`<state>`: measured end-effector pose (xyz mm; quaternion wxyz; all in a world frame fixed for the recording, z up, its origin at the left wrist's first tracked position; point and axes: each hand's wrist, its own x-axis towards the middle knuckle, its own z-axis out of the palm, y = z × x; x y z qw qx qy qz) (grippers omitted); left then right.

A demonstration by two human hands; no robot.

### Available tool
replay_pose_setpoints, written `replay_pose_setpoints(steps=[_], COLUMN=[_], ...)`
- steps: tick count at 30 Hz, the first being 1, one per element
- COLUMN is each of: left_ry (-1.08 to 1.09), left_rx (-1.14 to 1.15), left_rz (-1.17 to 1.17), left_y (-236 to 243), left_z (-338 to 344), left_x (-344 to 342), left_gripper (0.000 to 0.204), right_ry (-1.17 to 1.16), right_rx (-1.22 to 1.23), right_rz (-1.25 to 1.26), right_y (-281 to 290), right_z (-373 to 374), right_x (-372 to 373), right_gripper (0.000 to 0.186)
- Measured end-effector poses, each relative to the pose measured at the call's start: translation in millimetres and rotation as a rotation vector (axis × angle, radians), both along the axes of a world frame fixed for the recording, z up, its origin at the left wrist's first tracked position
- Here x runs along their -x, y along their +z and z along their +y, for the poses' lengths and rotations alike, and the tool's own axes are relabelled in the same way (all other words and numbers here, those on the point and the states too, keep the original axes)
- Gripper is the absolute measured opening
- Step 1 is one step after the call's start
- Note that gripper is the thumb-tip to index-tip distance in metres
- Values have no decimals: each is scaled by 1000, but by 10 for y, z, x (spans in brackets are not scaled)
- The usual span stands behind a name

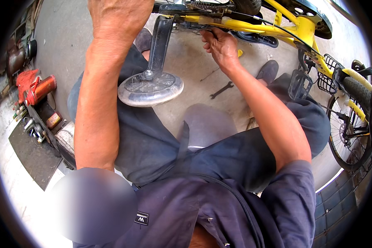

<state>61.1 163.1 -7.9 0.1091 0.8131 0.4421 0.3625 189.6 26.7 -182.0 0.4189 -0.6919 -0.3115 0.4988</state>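
The view's edge crops your left hand; your right hand, half-curled, reaches the yellow frame, open floor beside; grips unclear.

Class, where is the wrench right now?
In the head view, the open-end wrench lies on the floor just right of centre, between the training wheel and the right-hand dark shoe.

Floor: grey, faintly stained. Between my left shoe and right shoe, both dark and resting on it, I log one dark wrench, lying slantwise, nearer the right. Near it, a thin rod; a yellow piece shows past my right wrist, roughly in line; whether joined, I cannot tell.
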Motion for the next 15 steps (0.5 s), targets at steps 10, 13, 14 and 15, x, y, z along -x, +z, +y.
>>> replay_pose_setpoints(steps=[10, 13, 14, 15], left_ry=[-25, -35, -38, -38], left_rx=[-51, -59, -58, -62], left_rz=[50, 58, 56, 72], left_y=[4, 6, 14, 35], left_z=[43, 28, 22, -7], left_x=[25, 30, 23, 8], left_gripper=[27, 27, 27, 27], right_ry=[-50, 0, -1, -3], right_rx=[-181, -181, -177, -172], right_rz=[-319, -437, -454, -470], right_y=[103, 125, 148, 177], right_z=[45, 84, 73, 45], right_x=[-18, -53, -50, -41], right_gripper=[26, 27, 27, 27])
